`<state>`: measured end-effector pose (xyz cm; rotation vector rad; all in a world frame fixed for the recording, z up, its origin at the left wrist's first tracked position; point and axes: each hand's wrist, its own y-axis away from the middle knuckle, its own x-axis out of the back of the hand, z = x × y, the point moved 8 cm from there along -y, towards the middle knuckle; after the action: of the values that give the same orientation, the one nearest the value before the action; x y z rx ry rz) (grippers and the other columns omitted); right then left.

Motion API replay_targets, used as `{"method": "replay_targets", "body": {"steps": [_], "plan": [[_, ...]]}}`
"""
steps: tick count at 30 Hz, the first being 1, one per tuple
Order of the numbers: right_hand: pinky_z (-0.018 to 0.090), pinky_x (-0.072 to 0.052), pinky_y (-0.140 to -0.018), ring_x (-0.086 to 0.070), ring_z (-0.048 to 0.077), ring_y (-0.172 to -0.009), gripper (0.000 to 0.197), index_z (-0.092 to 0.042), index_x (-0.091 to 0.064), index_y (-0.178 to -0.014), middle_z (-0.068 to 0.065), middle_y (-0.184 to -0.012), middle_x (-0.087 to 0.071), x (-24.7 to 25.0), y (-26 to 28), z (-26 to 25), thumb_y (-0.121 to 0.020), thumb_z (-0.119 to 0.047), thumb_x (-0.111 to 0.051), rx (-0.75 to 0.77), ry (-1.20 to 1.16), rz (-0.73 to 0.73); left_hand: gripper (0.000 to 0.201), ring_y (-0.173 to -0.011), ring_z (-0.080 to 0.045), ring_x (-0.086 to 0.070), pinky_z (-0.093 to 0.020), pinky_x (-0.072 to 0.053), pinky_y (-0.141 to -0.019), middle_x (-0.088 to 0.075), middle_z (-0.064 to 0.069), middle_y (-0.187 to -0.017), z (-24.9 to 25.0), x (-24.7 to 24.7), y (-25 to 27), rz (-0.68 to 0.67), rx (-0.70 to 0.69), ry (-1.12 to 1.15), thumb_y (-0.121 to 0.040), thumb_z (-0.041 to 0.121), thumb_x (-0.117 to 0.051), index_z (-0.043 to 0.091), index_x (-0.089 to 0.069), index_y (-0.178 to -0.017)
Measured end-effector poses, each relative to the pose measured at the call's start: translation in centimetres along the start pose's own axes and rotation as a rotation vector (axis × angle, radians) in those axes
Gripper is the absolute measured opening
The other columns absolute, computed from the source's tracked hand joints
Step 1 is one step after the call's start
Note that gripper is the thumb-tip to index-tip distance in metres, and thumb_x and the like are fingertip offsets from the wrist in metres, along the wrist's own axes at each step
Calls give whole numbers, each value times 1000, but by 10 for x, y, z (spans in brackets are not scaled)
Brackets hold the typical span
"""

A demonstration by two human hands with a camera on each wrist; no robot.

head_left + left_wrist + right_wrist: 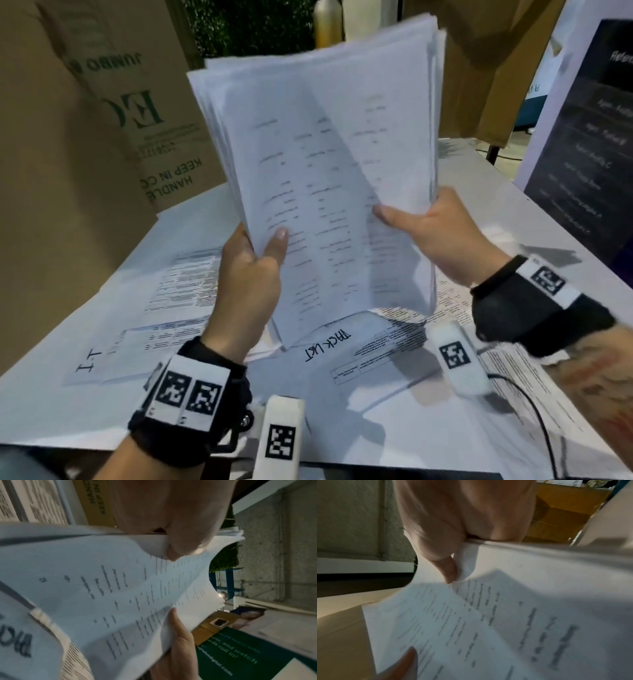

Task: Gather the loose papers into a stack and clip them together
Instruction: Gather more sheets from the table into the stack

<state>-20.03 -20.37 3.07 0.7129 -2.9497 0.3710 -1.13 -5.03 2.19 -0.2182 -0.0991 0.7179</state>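
Note:
A thick stack of white printed papers (318,171) is held upright above the table, its sheets uneven at the top. My left hand (251,270) grips its left edge, thumb on the front sheet. My right hand (435,236) grips the right edge, thumb pressed on the front. In the left wrist view the stack of papers (120,595) bows between my left hand (175,538) and my right hand (178,632). The right wrist view shows the stack of papers (505,615) pinched by my right hand (453,555). More loose papers (185,287) lie flat on the white table (68,411). No clip is visible.
A sheet with handwritten words (329,346) lies under the held stack. A cardboard box (102,102) stands at the back left, and a dark printed sign (582,164) leans at the right. A black cable (534,414) runs over the papers at the front right.

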Motion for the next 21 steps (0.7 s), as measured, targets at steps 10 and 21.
{"method": "replay_targets", "body": {"steps": [10,21], "plan": [[32,-42,-72,-58,25,-91,22,-9,-62,-103,3,-91,-61,-155,-83,-57,-90,-27,-67,290,841,-478,35,-115,-36,-67,-55,-50,-102,-70,-15,-125,-71,14,35,257,542,700,-105,24,-42,10,-58,-133],[31,-46,-82,-61,31,-113,50,-5,-61,-129,14,-133,-62,-303,-124,32,-87,-30,-71,247,1142,-717,16,-97,-21,-54,-48,-44,-108,-59,-8,-103,-102,76,36,491,671,785,-102,7,-42,8,-58,-101]]}}
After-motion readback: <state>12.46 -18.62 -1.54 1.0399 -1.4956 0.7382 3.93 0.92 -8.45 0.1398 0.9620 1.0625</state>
